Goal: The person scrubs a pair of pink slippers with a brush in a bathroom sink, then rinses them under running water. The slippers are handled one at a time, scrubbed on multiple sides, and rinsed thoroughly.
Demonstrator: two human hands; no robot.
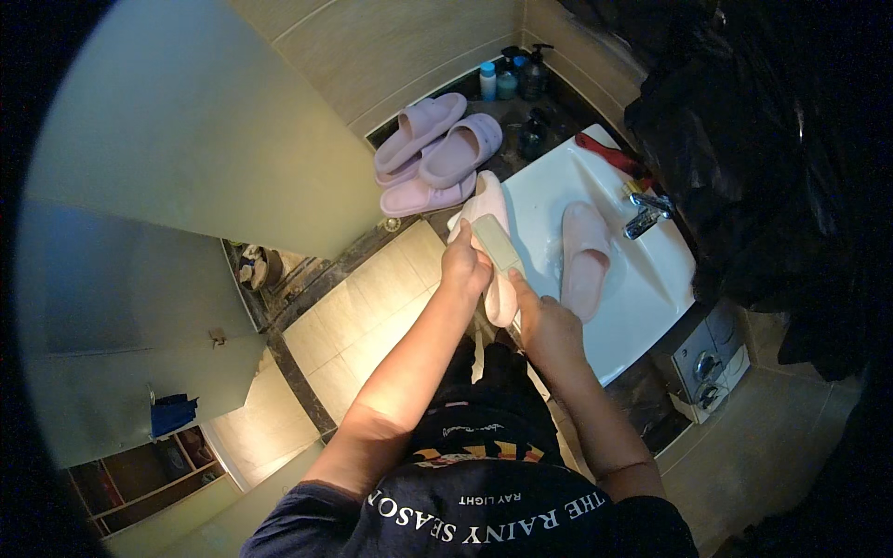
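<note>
My left hand grips a pale pink slipper by its side, over the near edge of the white washbasin. In my right hand is a pale, flat-backed scrubber, lying against the slipper's middle; its underside is hidden. A second pink slipper rests in the basin, below the chrome faucet, with its opening facing up. Beyond the basin's left side, several lilac-pink slippers are piled on the dark countertop.
Pump bottles and a blue-capped bottle stand in the counter's far corner. A red item lies behind the faucet. Dark hanging material crowds the right. To the left is a frosted glass panel; tiled floor lies below.
</note>
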